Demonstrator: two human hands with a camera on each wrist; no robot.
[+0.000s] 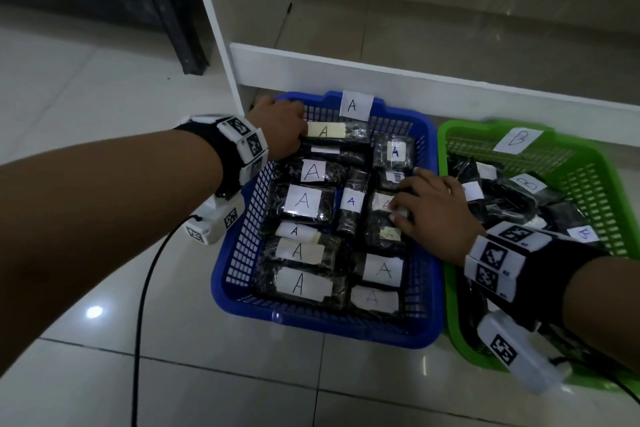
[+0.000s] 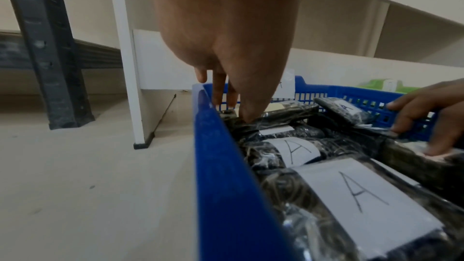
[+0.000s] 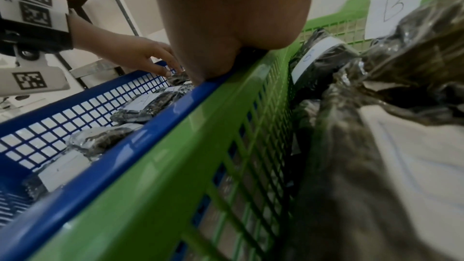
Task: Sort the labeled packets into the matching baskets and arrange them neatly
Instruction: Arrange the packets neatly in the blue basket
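Observation:
A blue basket [image 1: 322,322] tagged A [image 1: 356,106] holds several black packets with white A labels, laid in rows. Beside it on the right, a green basket [image 1: 450,288] tagged B [image 1: 517,140] holds a loose pile of B packets [image 1: 526,187]. My left hand [image 1: 294,135] reaches into the blue basket's far left corner, and its straight fingers [image 2: 238,106] press down on the end of the rearmost packet [image 1: 332,133]. My right hand [image 1: 415,204] lies flat on an A packet [image 1: 381,229] at the basket's right side, fingers spread, partly covering its label.
A white shelf frame [image 1: 415,80] runs just behind both baskets, and its upright [image 1: 214,28] stands near my left hand. A dark metal post [image 1: 166,3] stands further left. A black cable [image 1: 145,288] trails over the tiled floor left of the blue basket.

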